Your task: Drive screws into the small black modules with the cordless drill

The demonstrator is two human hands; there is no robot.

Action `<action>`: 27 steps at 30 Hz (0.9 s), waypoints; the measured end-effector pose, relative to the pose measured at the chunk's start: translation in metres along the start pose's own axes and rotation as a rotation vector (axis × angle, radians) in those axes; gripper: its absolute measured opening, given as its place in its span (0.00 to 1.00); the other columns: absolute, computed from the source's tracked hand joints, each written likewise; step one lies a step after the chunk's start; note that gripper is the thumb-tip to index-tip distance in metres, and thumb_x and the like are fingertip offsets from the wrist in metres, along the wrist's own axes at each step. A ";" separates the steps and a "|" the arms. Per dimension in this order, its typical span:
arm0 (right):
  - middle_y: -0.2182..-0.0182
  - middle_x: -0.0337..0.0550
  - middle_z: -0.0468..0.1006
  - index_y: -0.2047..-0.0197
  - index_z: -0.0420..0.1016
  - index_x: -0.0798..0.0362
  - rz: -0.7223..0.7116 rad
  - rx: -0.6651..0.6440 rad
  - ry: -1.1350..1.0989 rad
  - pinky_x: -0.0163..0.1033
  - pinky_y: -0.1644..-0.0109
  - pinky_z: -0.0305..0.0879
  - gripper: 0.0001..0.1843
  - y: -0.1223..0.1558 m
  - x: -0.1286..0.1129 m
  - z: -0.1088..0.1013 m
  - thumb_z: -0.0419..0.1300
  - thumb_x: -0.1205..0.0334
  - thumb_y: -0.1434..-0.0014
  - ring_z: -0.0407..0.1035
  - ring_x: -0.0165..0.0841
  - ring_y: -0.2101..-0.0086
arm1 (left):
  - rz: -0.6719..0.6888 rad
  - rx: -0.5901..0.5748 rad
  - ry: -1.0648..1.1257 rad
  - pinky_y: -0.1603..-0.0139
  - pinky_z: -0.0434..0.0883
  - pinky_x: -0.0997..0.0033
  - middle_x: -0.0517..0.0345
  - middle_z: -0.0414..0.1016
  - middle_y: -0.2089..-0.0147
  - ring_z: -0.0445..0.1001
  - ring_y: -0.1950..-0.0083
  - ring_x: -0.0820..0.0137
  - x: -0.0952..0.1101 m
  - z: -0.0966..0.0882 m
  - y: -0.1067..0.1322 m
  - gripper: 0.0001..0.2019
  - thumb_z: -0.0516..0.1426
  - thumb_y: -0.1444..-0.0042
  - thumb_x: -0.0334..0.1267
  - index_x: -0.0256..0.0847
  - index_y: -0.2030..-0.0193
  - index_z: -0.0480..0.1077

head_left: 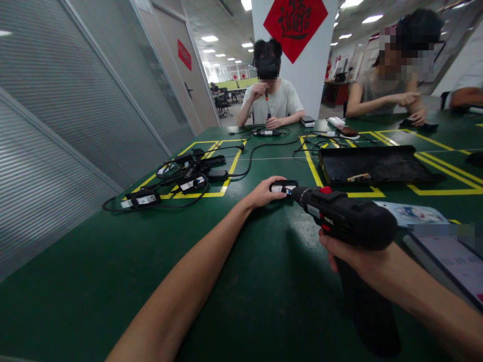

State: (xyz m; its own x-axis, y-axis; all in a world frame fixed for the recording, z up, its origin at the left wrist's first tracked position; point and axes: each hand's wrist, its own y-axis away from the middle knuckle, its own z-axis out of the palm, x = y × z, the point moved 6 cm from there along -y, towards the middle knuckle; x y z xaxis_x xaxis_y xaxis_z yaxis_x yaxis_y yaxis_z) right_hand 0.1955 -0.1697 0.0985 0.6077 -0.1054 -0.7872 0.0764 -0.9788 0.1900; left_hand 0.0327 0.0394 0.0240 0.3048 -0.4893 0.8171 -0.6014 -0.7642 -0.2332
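My L hand (264, 193) grips the adapter (284, 187), R hand (349, 256) clamped on driver (343, 216); its tip could skid into L hand.

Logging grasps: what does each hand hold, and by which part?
Right hand grips the black power screwdriver by its handle; left hand holds the small black device on the table by its left end.

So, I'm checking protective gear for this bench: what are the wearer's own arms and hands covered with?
Nothing shows on them. The left hand and right hand are ungloved, with no ring seen. The left forearm and right forearm are bare to the frame edge: no sleeve, watch, strap or cable on either wrist.
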 end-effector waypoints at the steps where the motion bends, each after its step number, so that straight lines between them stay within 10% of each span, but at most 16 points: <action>1: 0.81 0.39 0.72 0.79 0.68 0.50 0.003 -0.005 -0.003 0.38 0.74 0.61 0.18 0.000 0.000 0.001 0.52 0.51 0.42 0.67 0.32 0.77 | 0.002 0.000 0.004 0.49 0.66 0.64 0.51 0.69 0.49 0.69 0.52 0.65 0.000 0.000 0.000 0.29 0.61 0.54 0.42 0.38 0.44 0.63; 27: 0.75 0.43 0.75 0.64 0.73 0.50 0.048 -0.013 -0.050 0.44 0.65 0.64 0.19 -0.002 0.029 0.005 0.51 0.44 0.42 0.71 0.39 0.68 | -0.008 0.028 -0.034 0.51 0.66 0.66 0.52 0.69 0.50 0.69 0.54 0.66 -0.001 0.000 0.001 0.27 0.60 0.55 0.35 0.38 0.45 0.64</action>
State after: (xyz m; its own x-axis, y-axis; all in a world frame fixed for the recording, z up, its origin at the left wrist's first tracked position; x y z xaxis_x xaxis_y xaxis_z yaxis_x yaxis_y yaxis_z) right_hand 0.2089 -0.1713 0.0725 0.5705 -0.1612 -0.8053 0.0584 -0.9701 0.2356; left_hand 0.0321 0.0389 0.0226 0.3346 -0.4968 0.8008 -0.5784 -0.7791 -0.2417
